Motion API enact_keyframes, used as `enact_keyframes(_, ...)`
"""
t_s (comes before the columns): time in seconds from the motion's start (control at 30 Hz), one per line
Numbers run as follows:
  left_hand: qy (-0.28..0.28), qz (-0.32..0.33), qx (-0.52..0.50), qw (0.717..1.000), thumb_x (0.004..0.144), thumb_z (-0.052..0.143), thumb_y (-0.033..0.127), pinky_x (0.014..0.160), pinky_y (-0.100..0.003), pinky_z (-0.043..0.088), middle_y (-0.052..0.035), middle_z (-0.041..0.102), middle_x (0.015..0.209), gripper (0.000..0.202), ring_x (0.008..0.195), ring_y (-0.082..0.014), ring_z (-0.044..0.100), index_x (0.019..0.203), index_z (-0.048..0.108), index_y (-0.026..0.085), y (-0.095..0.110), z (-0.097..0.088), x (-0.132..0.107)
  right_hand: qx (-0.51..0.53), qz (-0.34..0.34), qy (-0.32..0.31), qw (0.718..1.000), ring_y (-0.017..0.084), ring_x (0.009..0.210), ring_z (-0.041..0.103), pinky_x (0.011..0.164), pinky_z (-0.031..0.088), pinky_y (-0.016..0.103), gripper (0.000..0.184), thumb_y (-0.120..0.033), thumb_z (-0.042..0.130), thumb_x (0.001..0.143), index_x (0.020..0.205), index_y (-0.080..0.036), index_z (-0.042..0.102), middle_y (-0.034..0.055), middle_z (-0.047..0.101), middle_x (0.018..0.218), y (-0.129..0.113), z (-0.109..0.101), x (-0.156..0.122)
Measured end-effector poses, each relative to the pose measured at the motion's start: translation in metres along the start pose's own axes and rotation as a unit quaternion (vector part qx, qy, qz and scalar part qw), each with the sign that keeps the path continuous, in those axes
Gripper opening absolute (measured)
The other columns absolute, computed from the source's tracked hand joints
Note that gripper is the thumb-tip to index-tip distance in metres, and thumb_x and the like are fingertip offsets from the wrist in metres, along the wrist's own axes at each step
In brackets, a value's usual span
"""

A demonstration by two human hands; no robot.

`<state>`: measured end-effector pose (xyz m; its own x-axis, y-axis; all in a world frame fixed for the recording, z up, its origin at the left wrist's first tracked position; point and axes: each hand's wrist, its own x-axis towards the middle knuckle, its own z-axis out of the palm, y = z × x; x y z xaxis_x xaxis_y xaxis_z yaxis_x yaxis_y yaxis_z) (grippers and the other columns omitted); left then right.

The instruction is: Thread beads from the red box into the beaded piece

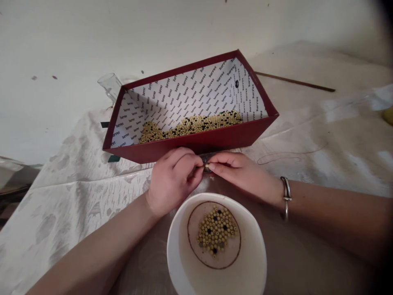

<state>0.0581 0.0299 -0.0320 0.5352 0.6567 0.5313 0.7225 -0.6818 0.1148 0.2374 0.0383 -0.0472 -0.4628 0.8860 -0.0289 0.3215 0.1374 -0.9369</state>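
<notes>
My left hand (173,178) and my right hand (239,172) meet fingertip to fingertip just in front of a dark red box (196,143). Both are closed in a pinch, and a small cream bead (206,166) shows between them. A silver bangle (286,196) sits on my right wrist. The box has a printed white lining and holds a heap of cream and dark beads (190,125) along its near wall. Below my hands stands a white bowl (181,246) with several cream and dark beads (216,230) at its bottom.
A pale patterned cloth (76,184) covers the table. A thin thread (288,155) loops on the cloth right of the box. A clear glass (109,85) lies behind the box's left corner, and a long thin stick (294,82) rests at the back right. The wall is close behind.
</notes>
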Motion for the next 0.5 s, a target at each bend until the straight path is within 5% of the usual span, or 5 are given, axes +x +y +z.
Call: enact_keyframes(0.5,-0.025,-0.013,-0.024,0.999,0.077,0.053,0.019,0.076,-0.027,0.045,-0.0037,0.061,0.088,0.014,0.084,-0.0139,0.054,0.090,0.058,0.018,-0.0041,-0.0011,-0.0027,0.040,0.031,0.054,0.997,0.012,0.075,0.058,0.071,0.042,0.023,0.020,-0.029,0.046,0.081,0.086,-0.018,0.062,0.0000,0.066,0.082,-0.0025,0.0000,-0.0004)
